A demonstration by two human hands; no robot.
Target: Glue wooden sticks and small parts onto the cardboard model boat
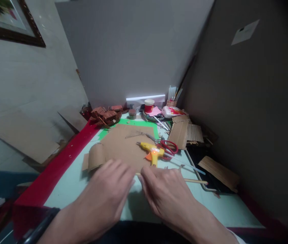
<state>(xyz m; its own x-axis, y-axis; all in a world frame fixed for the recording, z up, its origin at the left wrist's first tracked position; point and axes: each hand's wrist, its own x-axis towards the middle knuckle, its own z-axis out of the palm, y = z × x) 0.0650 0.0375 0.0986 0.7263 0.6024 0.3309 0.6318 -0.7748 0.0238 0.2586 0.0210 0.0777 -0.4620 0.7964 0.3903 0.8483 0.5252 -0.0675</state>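
My left hand (114, 188) and my right hand (162, 186) are close together over the near edge of the table, fingers curled. A short length of thin wooden stick (138, 174) shows in the gap between them. Beyond my right hand, a wooden stick with a reddish tip (196, 181) sticks out; it lines up with the piece between the hands, but the middle is hidden. Just past my fingers lies a cardboard sheet (126, 142). A yellow glue gun (152, 150) rests at its right side, a clear glue stick (184, 162) in its back. Left stands a curled cardboard piece (96, 156).
Red-handled scissors (170, 149) lie behind the glue gun. Cardboard scraps (179, 132) and a dark tray (197, 169) are at right. Farther back are a brown model-like object (108, 115), a small jar (132, 114) and a red paper cup (149, 106). Grey panels enclose the table.
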